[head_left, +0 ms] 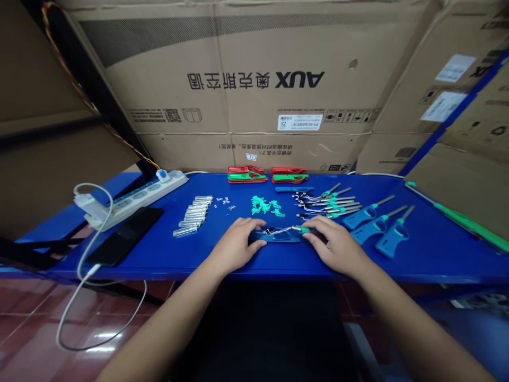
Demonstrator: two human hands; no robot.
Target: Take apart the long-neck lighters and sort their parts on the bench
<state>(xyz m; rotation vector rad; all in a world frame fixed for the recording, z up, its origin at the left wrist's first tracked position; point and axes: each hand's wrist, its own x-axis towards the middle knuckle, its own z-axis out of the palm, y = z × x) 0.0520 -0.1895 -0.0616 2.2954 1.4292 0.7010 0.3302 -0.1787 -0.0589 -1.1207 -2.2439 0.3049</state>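
Observation:
A blue plastic lighter casing half [281,239] lies near the table's front edge, between my hands. My left hand [237,244] pinches its left end between thumb and fingers. My right hand [337,245] is closed around a lighter nozzle with a green collar [301,229], at the casing's right end; the fingers hide most of the metal tube. Thin white wires run from the collar leftward over the casing to my left fingertips. Just behind lies a pile of small green plastic pieces [264,206]. Several nozzles with wires [338,204] lie beyond my right hand.
Three blue lighters [371,228] lie on the right of the blue table [222,260]. Red and green casings [246,175] are stacked at the back. Clear tubes [194,216], a black phone [125,236] and a power strip [139,199] sit left. Cardboard [254,42] walls the back.

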